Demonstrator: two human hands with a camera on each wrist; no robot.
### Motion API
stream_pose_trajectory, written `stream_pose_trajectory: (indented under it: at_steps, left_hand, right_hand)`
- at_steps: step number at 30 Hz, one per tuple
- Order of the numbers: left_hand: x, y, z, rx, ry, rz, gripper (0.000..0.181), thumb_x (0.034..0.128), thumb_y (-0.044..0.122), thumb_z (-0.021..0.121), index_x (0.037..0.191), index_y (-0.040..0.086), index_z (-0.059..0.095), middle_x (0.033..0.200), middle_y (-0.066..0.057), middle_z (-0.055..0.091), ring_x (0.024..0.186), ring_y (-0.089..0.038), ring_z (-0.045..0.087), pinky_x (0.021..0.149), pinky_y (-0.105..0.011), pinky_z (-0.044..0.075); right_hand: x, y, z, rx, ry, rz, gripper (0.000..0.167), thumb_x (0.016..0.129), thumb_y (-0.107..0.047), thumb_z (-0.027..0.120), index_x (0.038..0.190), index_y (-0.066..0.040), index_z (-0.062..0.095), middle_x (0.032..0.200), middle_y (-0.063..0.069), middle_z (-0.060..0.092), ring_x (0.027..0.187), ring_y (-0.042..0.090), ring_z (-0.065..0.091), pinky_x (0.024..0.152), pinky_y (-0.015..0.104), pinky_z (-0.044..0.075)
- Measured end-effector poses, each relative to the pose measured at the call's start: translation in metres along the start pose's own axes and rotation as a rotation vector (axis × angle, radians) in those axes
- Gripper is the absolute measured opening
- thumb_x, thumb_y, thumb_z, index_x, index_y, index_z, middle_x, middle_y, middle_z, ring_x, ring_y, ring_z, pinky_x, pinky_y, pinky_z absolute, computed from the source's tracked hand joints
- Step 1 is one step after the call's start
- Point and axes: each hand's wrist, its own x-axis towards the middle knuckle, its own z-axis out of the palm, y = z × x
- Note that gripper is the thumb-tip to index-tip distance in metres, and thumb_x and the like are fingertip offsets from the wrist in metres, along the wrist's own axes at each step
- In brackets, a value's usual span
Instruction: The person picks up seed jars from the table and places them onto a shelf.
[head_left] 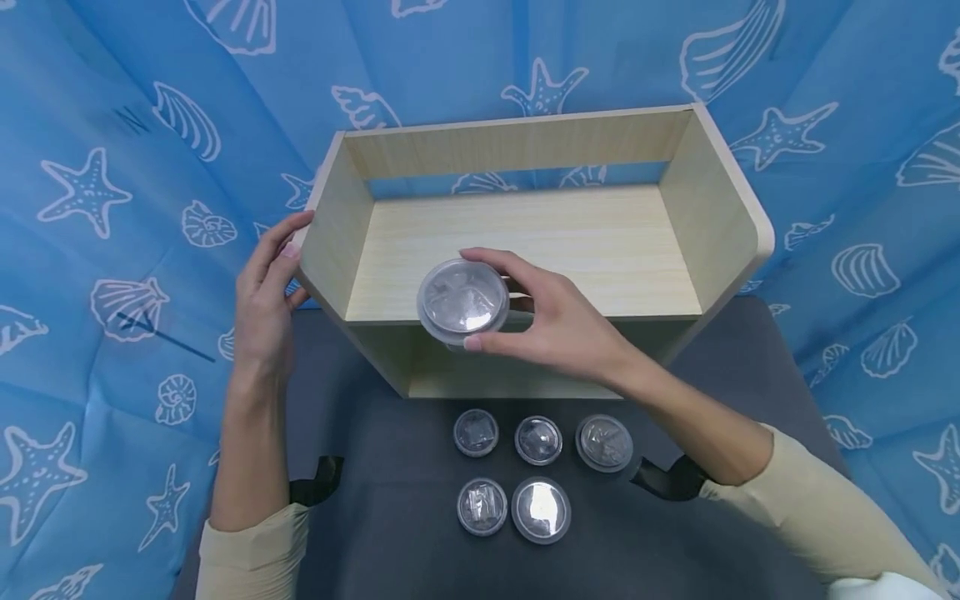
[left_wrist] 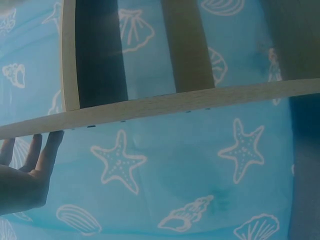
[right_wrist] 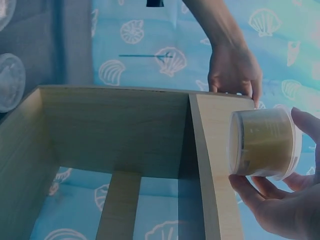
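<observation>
A clear lidded tub (head_left: 462,298) is pinched between the thumb and fingers of the right hand (head_left: 558,321), above the front edge of the wooden shelf unit's middle board (head_left: 525,237). From the side, the right wrist view shows the tub (right_wrist: 262,142) with yellowish contents and the right hand (right_wrist: 290,205) around its lid end and base. At the unit's left side panel, the left hand (head_left: 266,292) rests with its fingertips on the outer edge. In the left wrist view the left hand's fingers (left_wrist: 42,155) touch the panel's edge (left_wrist: 150,106).
Several lidded tubs stand in two rows on the dark table (head_left: 390,517) before the unit, among them one at the back left (head_left: 476,432) and one at the front right (head_left: 541,510). A blue curtain (head_left: 90,275) with shell prints hangs behind and beside the table.
</observation>
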Motion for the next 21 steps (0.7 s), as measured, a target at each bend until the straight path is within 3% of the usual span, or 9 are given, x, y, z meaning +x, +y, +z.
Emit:
stream_pose_trajectory:
  at_steps: [8, 21]
  left_hand:
    - [0.000, 0.000, 0.002, 0.012, 0.014, -0.006, 0.037, 0.1037, 0.031, 0.049, 0.137, 0.019, 0.060, 0.141, -0.005, 0.052, 0.126, -0.025, 0.046, 0.099, -0.053, 0.039]
    - [0.001, -0.001, 0.002, -0.001, 0.033, -0.005, 0.036, 0.1036, 0.029, 0.049, 0.136, 0.018, 0.061, 0.138, -0.006, 0.053, 0.124, -0.025, 0.047, 0.098, -0.055, 0.040]
  right_hand:
    - [0.029, 0.003, 0.013, 0.049, 0.049, 0.050, 0.079, 0.079, -0.020, 0.085, 0.148, -0.018, 0.046, 0.140, -0.001, 0.053, 0.117, 0.016, 0.059, 0.096, 0.028, 0.050]
    - [0.062, 0.005, 0.032, 0.116, 0.086, 0.054, 0.082, 0.080, -0.018, 0.084, 0.150, -0.014, 0.042, 0.140, 0.004, 0.052, 0.121, 0.019, 0.057, 0.097, 0.031, 0.050]
